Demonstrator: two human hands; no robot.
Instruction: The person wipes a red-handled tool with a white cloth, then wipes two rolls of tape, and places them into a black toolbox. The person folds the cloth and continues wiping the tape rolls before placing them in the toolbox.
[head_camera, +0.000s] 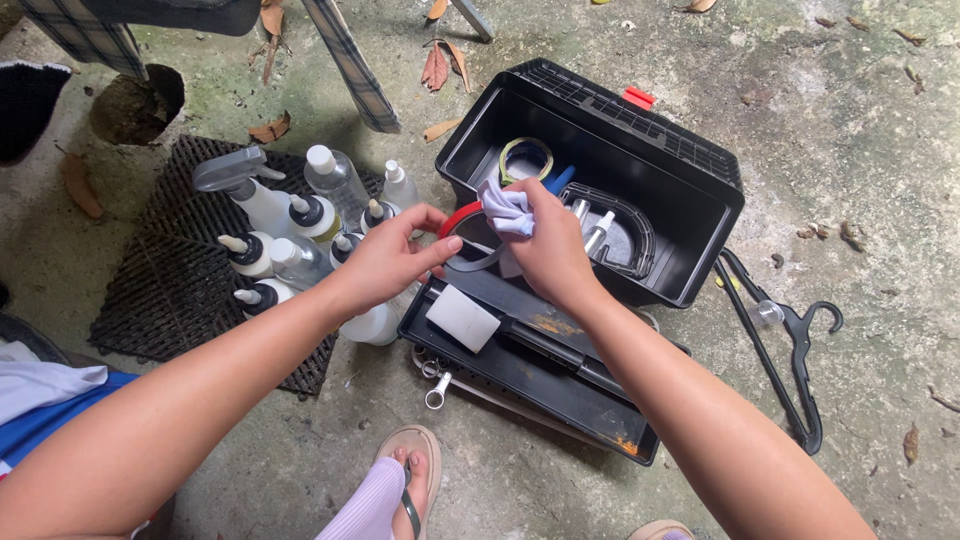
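My left hand (392, 258) pinches the rim of a round red-edged object (458, 218), held over the open black toolbox (640, 130). My right hand (545, 245) presses a crumpled pale cloth (505, 208) against that object. Inside the box lie a roll of tape (527, 158), a blue-handled tool (560, 180) and a curved black frame (630, 225). In front of the box sits its black tray (520, 375) with a white block (462, 318) on it.
Several plastic bottles (300, 235), one with a grey spray trigger, stand on a dark rubber mat (160, 290) at left. A black clothes hanger (790, 345) lies on the concrete at right. My sandalled foot (405, 480) is at the bottom, and dry leaves are scattered about.
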